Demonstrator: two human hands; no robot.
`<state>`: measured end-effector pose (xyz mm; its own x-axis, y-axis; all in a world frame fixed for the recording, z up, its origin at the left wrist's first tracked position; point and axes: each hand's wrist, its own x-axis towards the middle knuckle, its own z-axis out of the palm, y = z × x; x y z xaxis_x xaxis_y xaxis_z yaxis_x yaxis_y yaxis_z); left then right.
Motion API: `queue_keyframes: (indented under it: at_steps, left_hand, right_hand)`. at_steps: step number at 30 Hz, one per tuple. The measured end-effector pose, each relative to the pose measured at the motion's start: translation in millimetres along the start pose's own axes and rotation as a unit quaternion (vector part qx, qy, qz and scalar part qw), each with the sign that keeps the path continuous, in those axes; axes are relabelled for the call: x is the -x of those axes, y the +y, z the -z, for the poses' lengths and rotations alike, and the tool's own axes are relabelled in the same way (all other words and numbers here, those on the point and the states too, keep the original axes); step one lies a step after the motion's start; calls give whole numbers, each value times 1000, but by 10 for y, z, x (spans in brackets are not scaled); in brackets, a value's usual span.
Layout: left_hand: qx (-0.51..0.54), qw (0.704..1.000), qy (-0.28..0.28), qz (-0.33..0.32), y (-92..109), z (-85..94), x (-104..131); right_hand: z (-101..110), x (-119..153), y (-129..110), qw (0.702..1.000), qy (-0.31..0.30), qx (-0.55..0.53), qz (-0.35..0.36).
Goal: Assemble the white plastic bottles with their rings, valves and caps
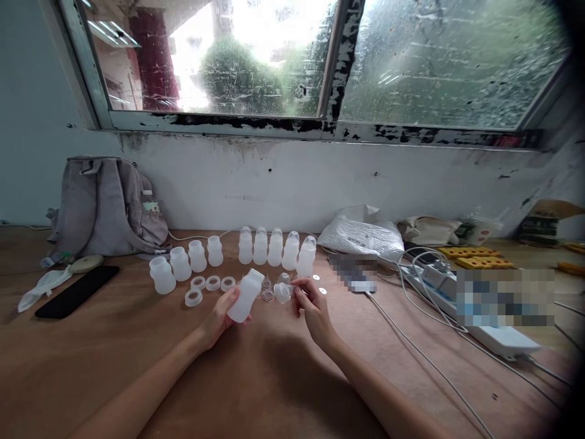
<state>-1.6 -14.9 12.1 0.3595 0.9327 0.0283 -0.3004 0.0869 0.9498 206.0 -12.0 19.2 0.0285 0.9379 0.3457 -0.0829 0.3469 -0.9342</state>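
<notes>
My left hand (223, 315) is wrapped around a frosted white baby bottle (247, 297), which tilts with its open neck up and to the right. At its right, the curled fingertips of my right hand (314, 308) pinch the edge of a clear flanged piece that looks like a bottle nipple (283, 294). A clear domed cap (284, 278) shows just behind that piece. Small clear rings (268, 295) lie between the two hands. Several white collar rings (194, 297) rest left of the held bottle. Open bottles (163, 275) and capped bottles (275, 247) stand upright behind.
A grey backpack (103, 204) leans on the wall at the left, near a black phone-like slab (78, 292). On the right are a silver bag (361, 235), a white power strip (503, 341) with loose cables, and yellow blocks (484, 262). Small white discs (322, 291) lie beside my right hand.
</notes>
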Motion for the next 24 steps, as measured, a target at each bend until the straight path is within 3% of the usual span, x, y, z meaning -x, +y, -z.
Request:
queue_keyframes:
  at_steps: [4,8,15,18,21,24]
  left_hand:
    - [-18,999,1,-51,-20,29,-47]
    - [-156,982,19,-106,-102,107,-104]
    - [-420,902,-4,-105,-114,184,-83]
    - [-509,848,27,-147,-102,192,-76]
    - [-562,805,42,-186,-117,204,-74]
    - [-580,785,55,-212,-134,210,-60]
  right_hand:
    - [-26,28,81,999,-18,47,-9]
    - [-30,47,147,992,-39,124,-1]
    - [-27,67,182,976,-68,205,37]
    - [-29,77,191,971,-74,222,49]
    - [-31,79,196,968,-72,236,55]
    - [-39,81,188,965,-73,245,61]
